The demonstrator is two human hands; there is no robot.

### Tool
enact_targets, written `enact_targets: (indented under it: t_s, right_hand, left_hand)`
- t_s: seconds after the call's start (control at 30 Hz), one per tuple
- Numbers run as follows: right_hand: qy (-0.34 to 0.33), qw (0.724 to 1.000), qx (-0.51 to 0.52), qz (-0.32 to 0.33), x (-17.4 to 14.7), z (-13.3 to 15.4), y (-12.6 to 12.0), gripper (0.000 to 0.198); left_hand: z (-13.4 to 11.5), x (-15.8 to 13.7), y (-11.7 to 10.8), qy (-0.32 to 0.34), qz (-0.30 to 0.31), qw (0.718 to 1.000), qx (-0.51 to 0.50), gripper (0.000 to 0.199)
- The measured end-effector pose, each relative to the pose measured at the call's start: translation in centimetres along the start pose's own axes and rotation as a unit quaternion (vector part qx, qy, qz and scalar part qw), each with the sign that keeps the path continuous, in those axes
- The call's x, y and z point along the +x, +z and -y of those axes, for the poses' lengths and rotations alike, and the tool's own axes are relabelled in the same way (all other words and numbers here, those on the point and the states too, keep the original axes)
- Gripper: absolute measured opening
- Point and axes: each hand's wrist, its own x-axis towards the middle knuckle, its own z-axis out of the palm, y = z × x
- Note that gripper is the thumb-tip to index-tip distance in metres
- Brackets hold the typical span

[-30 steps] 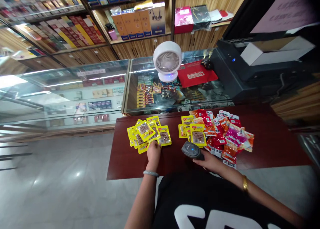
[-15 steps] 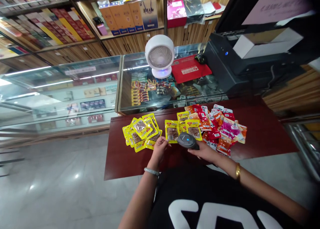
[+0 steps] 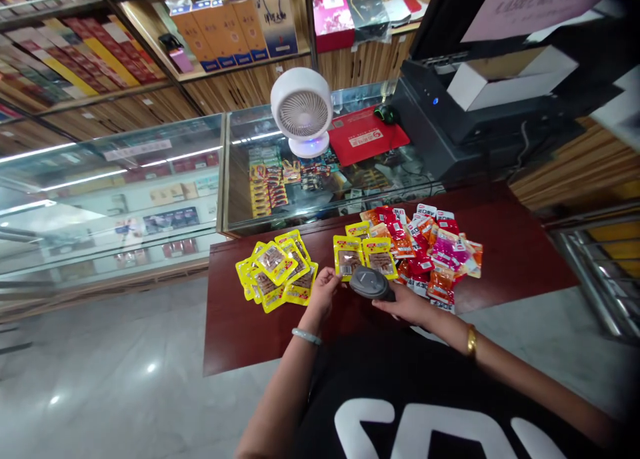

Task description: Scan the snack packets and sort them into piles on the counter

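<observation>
Your left hand (image 3: 324, 291) pinches the bottom edge of a yellow snack pack (image 3: 348, 259), which lies on the dark red table (image 3: 505, 259). Your right hand (image 3: 407, 305) wraps tight around a gray scanner (image 3: 371, 283), held just beside that pack. A pile of yellow packs (image 3: 276, 272) sits to the left, close to your left hand. A heap of red and pink packs (image 3: 430, 252) sits to the right, touching the scanner side. Behind the table stand a glass counter (image 3: 240, 179) and a white fan (image 3: 302, 111).
</observation>
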Motion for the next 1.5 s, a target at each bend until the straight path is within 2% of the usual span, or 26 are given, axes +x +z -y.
enact_targets:
  t_s: [0.07, 0.13, 0.2, 0.27, 0.37, 0.43, 0.5, 0.53, 0.6, 0.67, 0.73, 0.8, 0.9, 0.97, 1.07, 1.17, 1.23, 1.27, 1.33, 1.5]
  right_hand:
    - [0.012, 1.000, 0.002, -0.015, -0.2, 0.2, -0.1, 0.050]
    - [0.017, 0.999, 0.000, -0.031, -0.3, 0.3, -0.2, 0.047]
    - [0.030, 0.999, -0.004, -0.033, -0.3, 0.3, -0.3, 0.045]
    - [0.049, 0.998, -0.010, -0.024, -0.2, 0.3, -0.3, 0.044]
    - [0.035, 0.999, -0.018, -0.024, 0.1, 0.4, -0.1, 0.043]
    - [0.010, 1.000, -0.018, -0.017, 0.4, 0.5, 0.3, 0.045]
    - [0.006, 1.000, -0.019, 0.007, 0.8, 0.6, 0.8, 0.046]
    - [0.007, 1.000, -0.020, 0.020, 1.1, 0.7, 1.1, 0.046]
    - [0.003, 0.999, -0.025, 0.037, 1.8, 0.7, 1.9, 0.045]
    - [-0.008, 0.998, -0.029, 0.052, 2.6, 0.6, 2.8, 0.045]
    - [-0.021, 0.997, -0.031, 0.068, 3.2, 0.5, 3.5, 0.045]
    - [-0.027, 0.996, -0.033, 0.083, 3.5, 0.4, 4.1, 0.046]
    - [-0.030, 0.994, -0.039, 0.098, 3.4, 0.0, 4.3, 0.047]
    - [-0.033, 0.993, -0.045, 0.106, 3.1, -0.3, 4.1, 0.047]
    - [-0.028, 0.993, -0.051, 0.104, 2.8, -0.5, 3.7, 0.047]
    - [-0.022, 0.994, -0.048, 0.094, 2.6, -0.7, 3.5, 0.049]
    - [-0.022, 0.995, -0.048, 0.086, 2.5, -0.9, 3.4, 0.050]
    - [-0.024, 0.995, -0.048, 0.079, 2.5, -1.0, 3.3, 0.050]
    - [-0.026, 0.996, -0.044, 0.068, 2.5, -1.1, 3.1, 0.051]
    - [0.009, 0.999, -0.042, 0.024, 2.2, -0.6, 2.6, 0.043]
  left_hand:
    - [0.0, 0.9, 1.5, 0.007, 0.016, 1.000, -0.006, 0.035]
    - [0.2, 2.0, 2.9, 0.006, 0.065, 0.998, 0.019, 0.033]
    - [0.3, 2.8, 3.6, 0.005, 0.113, 0.988, 0.105, 0.028]
    - [0.2, 3.0, 3.2, 0.028, 0.115, 0.962, 0.247, 0.022]
    - [-0.5, 2.0, 0.6, 0.085, 0.057, 0.895, 0.435, 0.017]
    - [-1.0, 0.6, -2.0, 0.090, 0.009, 0.861, 0.501, 0.017]
    - [-1.4, -0.9, -4.8, 0.082, -0.076, 0.826, 0.552, 0.016]
    - [-1.5, -1.7, -6.2, 0.077, -0.132, 0.800, 0.580, 0.016]
    - [-1.5, -3.2, -8.6, 0.070, -0.251, 0.727, 0.636, 0.021]
    - [-1.4, -4.2, -10.4, 0.055, -0.327, 0.658, 0.676, 0.033]
    - [-1.2, -4.8, -11.2, 0.038, -0.346, 0.625, 0.699, 0.042]
    - [-1.0, -4.8, -11.2, 0.030, -0.336, 0.619, 0.709, 0.044]
    - [-0.9, -4.3, -10.6, 0.019, -0.334, 0.629, 0.702, 0.038]
    - [-0.8, -3.9, -10.3, 0.004, -0.319, 0.665, 0.675, 0.030]
    - [-0.2, -3.5, -10.3, -0.038, -0.274, 0.773, 0.570, 0.020]
    - [1.2, -3.4, -10.2, -0.089, -0.228, 0.896, 0.371, 0.022]
    - [2.3, -3.4, -9.9, -0.099, -0.184, 0.952, 0.224, 0.030]
    - [2.7, -3.5, -9.7, -0.098, -0.163, 0.968, 0.164, 0.036]
    - [3.3, -3.6, -9.3, -0.093, -0.133, 0.983, 0.092, 0.047]
    - [4.0, -3.7, -8.7, -0.077, -0.100, 0.990, 0.064, 0.056]
